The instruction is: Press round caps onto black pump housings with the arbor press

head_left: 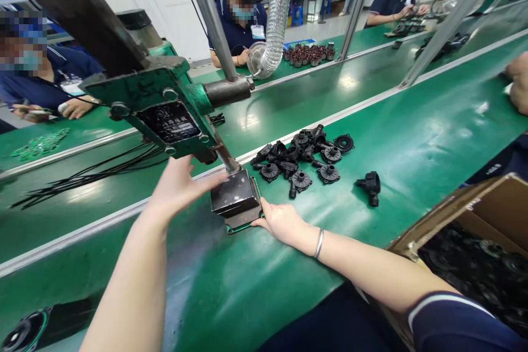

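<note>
A green hand press (165, 115) stands at the left of centre, its ram down on a dark metal block (234, 193). Beneath the block lies a plate with a green edge (241, 225). My left hand (181, 184) is at the press, thumb stretched toward the top of the block, its other fingers partly hidden behind the press head. With thumb and fingers closed, my right hand (284, 221) pinches the right edge of the plate. Black plastic housings (299, 157) are heaped to the right of the block, and a single black housing (371, 187) lies farther right.
A cardboard box (490, 209) of black parts stands at the lower right. Black cables (94, 173) lie across the rail at left. A black part with a green ring (31, 330) sits lower left. People work across the bench.
</note>
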Demonstrator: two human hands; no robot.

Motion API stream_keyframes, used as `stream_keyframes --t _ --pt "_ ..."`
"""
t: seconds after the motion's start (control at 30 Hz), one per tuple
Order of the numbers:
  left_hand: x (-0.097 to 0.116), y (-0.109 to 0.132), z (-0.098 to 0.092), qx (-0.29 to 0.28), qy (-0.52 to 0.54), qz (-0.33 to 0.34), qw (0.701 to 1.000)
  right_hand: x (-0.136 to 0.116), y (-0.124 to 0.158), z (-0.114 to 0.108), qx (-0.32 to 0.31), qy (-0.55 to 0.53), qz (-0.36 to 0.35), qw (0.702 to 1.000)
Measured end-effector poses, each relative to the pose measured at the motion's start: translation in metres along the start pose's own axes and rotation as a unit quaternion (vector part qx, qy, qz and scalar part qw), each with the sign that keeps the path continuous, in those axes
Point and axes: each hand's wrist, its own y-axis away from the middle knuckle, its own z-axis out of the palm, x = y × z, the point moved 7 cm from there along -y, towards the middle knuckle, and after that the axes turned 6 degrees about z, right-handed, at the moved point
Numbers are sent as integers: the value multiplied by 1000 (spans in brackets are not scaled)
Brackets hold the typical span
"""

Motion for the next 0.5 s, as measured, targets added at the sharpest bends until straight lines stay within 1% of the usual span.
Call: stream_keyframes --t 0.03,0.1,0.17,0.2,0.27,0.37,0.43,0.5 --pt "-3 -11 -5 39 33 -8 999 0 0 0 5 1 -4 1000" --pt "-6 -33 -6 97 106 4 990 -1 0 1 15 2 -11 1000" --pt "-6 -48 0 130 163 26 978 -1 0 1 25 3 -18 1000" --pt "-7 -52 4 137 178 31 974 -1 0 1 30 1 -21 999" --pt "-10 -52 8 148 182 28 972 -1 0 2 36 -6 -26 999" --pt "-14 -43 5 166 178 12 970 -1 0 3 35 -25 -27 999" --pt "-13 -40 0 163 174 5 971 0 0 2 31 -36 -23 999" --pt "-7 -39 -5 144 137 6 980 2 0 1 23 -43 -18 999"
